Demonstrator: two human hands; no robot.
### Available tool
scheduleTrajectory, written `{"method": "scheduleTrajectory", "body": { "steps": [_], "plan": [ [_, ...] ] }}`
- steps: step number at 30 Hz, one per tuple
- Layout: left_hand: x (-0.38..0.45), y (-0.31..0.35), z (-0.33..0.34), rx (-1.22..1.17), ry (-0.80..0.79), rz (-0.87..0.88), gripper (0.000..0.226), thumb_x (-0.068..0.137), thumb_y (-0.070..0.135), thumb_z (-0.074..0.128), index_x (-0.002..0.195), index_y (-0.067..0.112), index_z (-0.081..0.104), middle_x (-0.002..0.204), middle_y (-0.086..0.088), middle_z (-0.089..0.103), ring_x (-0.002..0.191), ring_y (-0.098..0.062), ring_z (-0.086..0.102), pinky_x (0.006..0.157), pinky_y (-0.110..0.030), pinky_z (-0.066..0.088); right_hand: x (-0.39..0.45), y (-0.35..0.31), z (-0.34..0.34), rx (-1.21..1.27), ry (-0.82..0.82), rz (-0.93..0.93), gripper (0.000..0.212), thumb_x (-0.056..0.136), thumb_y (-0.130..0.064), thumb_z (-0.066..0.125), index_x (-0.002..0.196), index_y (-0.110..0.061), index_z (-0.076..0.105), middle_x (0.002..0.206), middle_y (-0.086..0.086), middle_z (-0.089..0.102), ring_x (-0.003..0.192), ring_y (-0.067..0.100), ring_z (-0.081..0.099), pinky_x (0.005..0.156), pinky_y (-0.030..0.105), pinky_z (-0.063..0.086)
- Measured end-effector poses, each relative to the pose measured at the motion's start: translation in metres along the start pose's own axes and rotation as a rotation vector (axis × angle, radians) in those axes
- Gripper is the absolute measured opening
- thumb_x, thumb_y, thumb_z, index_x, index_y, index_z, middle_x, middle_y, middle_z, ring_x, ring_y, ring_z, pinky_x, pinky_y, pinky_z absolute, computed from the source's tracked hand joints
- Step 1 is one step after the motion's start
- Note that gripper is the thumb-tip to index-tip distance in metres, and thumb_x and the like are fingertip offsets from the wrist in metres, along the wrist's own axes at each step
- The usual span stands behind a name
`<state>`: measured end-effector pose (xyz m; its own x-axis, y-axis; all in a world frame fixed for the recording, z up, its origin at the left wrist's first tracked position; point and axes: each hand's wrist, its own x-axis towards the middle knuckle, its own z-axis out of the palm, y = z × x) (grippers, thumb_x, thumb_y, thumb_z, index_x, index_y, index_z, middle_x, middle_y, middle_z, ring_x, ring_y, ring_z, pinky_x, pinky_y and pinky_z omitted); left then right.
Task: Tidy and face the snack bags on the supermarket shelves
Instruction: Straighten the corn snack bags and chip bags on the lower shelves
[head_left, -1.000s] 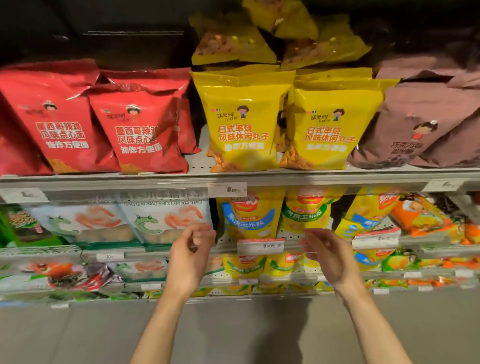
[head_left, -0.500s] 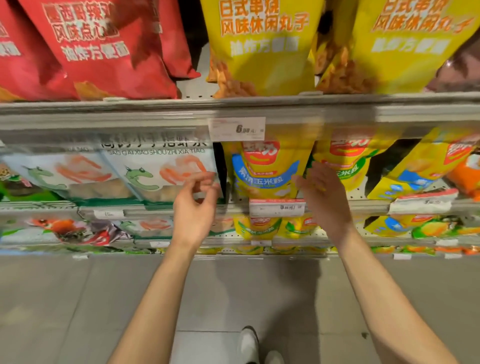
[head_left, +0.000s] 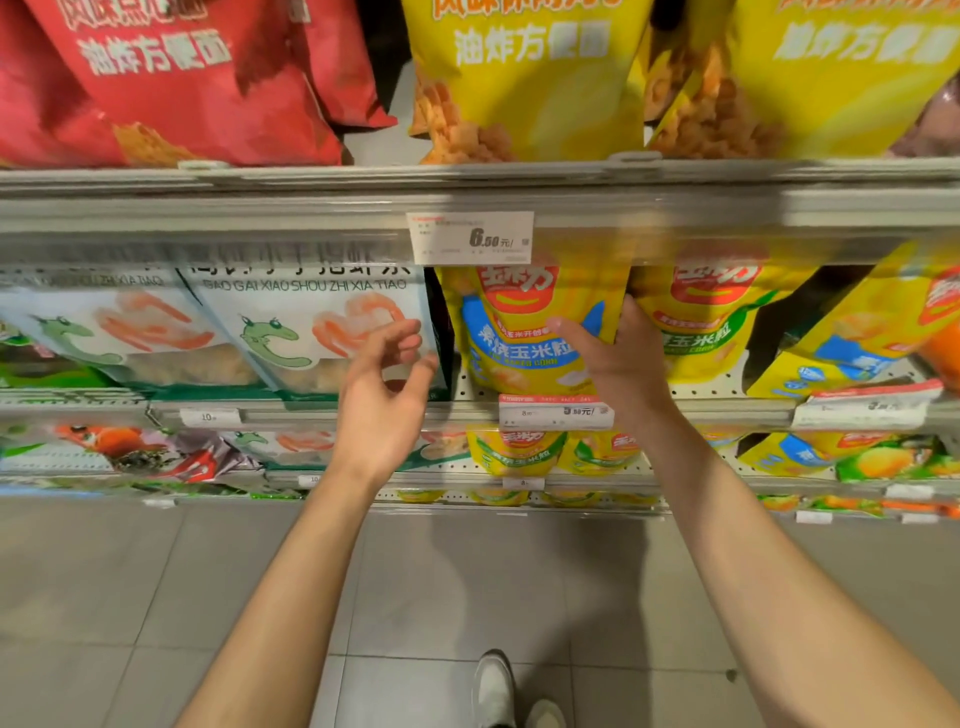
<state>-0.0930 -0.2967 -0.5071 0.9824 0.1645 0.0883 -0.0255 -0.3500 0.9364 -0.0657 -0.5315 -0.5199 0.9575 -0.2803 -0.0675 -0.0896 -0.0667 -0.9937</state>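
A yellow corn snack bag with a blue label (head_left: 524, 332) stands upright on the second shelf. My right hand (head_left: 618, 364) grips its right edge, thumb across the front and fingers behind. A second yellow bag with a green label (head_left: 711, 322) stands just to its right. My left hand (head_left: 382, 395) hovers in front of the white shrimp-stick bag (head_left: 306, 332), fingers loosely curled and holding nothing. It is a short way left of the blue-label bag and not touching it.
Red bags (head_left: 171, 78) and large yellow bags (head_left: 524, 78) fill the shelf above. A price tag (head_left: 470, 238) hangs on that shelf's rail (head_left: 208, 208). A tilted yellow bag (head_left: 852, 338) leans at the right. Lower shelves hold more bags. Grey floor tiles and my shoes (head_left: 493, 691) lie below.
The view has dropped and come closer to the second shelf. My right hand moved up and took hold of the blue-label corn bag's edge. My left hand rose slightly toward it.
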Motion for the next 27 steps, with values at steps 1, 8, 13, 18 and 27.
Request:
{"method": "scheduleTrajectory", "body": {
  "steps": [1, 8, 13, 18, 27],
  "plan": [
    [0.0, -0.001, -0.001, 0.0, -0.005, 0.0, 0.031, 0.098, 0.014, 0.067, 0.129, 0.02, 0.063, 0.116, -0.001, 0.069, 0.107, -0.004, 0.064, 0.088, -0.014, 0.052, 0.001, -0.001, -0.001, -0.008, 0.007, -0.016, 0.035, 0.084, -0.018, 0.083, 0.114, -0.008, 0.067, 0.102, 0.012, 0.076, 0.095, 0.03, 0.075, 0.053, 0.044, 0.063],
    [-0.001, -0.009, -0.005, 0.026, -0.016, 0.007, 0.033, 0.098, 0.016, 0.067, 0.13, 0.02, 0.063, 0.119, 0.001, 0.069, 0.113, -0.006, 0.064, 0.086, -0.008, 0.049, 0.0, -0.007, -0.011, -0.015, -0.02, -0.071, 0.03, 0.087, -0.019, 0.081, 0.109, -0.002, 0.068, 0.102, 0.018, 0.076, 0.098, 0.037, 0.072, 0.082, 0.058, 0.059],
    [-0.004, -0.02, -0.003, 0.016, -0.12, -0.042, 0.037, 0.096, 0.03, 0.069, 0.132, 0.024, 0.061, 0.118, 0.006, 0.071, 0.114, -0.002, 0.065, 0.095, -0.014, 0.049, -0.008, -0.001, -0.02, -0.002, -0.093, -0.092, 0.029, 0.091, -0.02, 0.077, 0.118, -0.011, 0.071, 0.108, 0.001, 0.079, 0.099, 0.015, 0.075, 0.073, 0.024, 0.058],
    [-0.011, -0.019, 0.016, -0.134, -0.249, -0.134, 0.05, 0.092, 0.038, 0.075, 0.135, 0.025, 0.053, 0.1, 0.02, 0.072, 0.099, 0.003, 0.068, 0.077, -0.008, 0.05, -0.019, 0.006, -0.03, 0.041, -0.18, -0.037, 0.032, 0.092, -0.017, 0.074, 0.124, -0.013, 0.071, 0.113, -0.001, 0.078, 0.103, 0.012, 0.074, 0.078, 0.022, 0.058],
    [-0.033, -0.027, 0.045, -0.164, -0.244, -0.206, 0.049, 0.074, 0.021, 0.092, 0.105, 0.02, 0.055, 0.079, 0.032, 0.07, 0.071, 0.013, 0.065, 0.06, -0.007, 0.049, -0.057, 0.046, -0.044, -0.028, -0.276, 0.095, 0.029, 0.085, -0.015, 0.082, 0.11, -0.029, 0.076, 0.101, -0.016, 0.079, 0.095, 0.003, 0.075, 0.073, 0.015, 0.057]
  ]
}}
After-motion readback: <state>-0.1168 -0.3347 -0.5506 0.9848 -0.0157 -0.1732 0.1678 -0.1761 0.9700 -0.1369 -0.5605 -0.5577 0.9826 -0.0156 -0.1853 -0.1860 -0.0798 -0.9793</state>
